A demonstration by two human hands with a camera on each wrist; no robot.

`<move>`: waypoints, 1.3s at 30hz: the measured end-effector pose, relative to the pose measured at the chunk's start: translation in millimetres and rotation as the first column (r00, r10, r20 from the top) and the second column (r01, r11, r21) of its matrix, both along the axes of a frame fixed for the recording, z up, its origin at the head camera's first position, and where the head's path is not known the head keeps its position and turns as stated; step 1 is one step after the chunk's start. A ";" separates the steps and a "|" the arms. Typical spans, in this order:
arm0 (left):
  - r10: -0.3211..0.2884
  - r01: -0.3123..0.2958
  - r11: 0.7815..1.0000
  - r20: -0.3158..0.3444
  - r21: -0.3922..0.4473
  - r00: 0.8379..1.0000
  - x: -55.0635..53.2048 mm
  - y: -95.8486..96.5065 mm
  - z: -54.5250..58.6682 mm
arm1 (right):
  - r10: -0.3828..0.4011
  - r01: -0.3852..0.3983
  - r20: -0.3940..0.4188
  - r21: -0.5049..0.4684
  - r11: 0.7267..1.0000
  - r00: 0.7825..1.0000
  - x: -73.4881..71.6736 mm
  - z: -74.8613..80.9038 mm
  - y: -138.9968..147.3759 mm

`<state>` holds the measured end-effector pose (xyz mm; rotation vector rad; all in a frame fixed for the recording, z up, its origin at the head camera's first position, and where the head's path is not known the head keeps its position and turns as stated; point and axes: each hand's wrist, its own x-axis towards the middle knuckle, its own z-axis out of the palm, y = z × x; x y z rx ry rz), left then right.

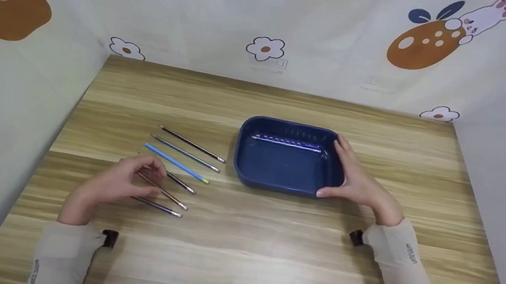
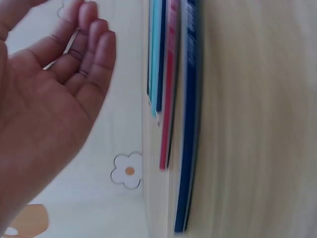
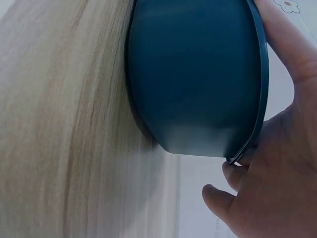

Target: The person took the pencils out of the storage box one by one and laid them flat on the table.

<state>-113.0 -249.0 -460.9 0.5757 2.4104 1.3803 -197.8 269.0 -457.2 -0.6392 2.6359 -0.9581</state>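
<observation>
My left hand [image 1: 118,181] hovers over the near pencils on the left, fingers loosely bent and holding nothing. Several pencils lie there in a slanting row: a black pencil [image 1: 191,143] farthest back, a light blue pencil [image 1: 176,162] in the middle, a brownish pencil [image 1: 173,198] nearer. The hand covers parts of the nearest ones. In the left wrist view a red pencil [image 2: 168,114] and a dark blue pencil [image 2: 190,114] lie beside the palm. My right hand [image 1: 361,183] grips the right end of a dark blue plastic bin [image 1: 281,188], thumb at its front corner, fingers at the back one.
Inside the bin, a blue-and-white patterned pencil [image 1: 287,142] lies along the far wall. The wood-grain table [image 1: 236,258] is bordered at the back and sides by a pale printed cloth [image 1: 201,16].
</observation>
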 end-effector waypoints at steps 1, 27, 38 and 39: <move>-0.003 0.002 0.999 0.008 0.036 1.000 -1.7 2.5 0.2 | 0.000 0.000 0.000 -0.001 1.000 1.000 0.1 0.1 0.0; -0.088 0.138 0.977 -0.282 0.163 0.955 -67.3 110.0 22.2 | -0.005 0.005 0.004 0.009 1.000 1.000 -0.7 1.4 -0.6; -0.171 0.193 0.978 -0.221 0.082 0.960 -103.9 159.7 25.5 | 0.013 -0.013 -0.015 -0.014 1.000 1.000 0.0 -0.7 0.2; -0.175 0.192 0.980 -0.214 0.061 0.961 -106.7 163.6 25.5 | 0.012 -0.012 -0.012 -0.015 1.000 1.000 0.3 -0.6 0.1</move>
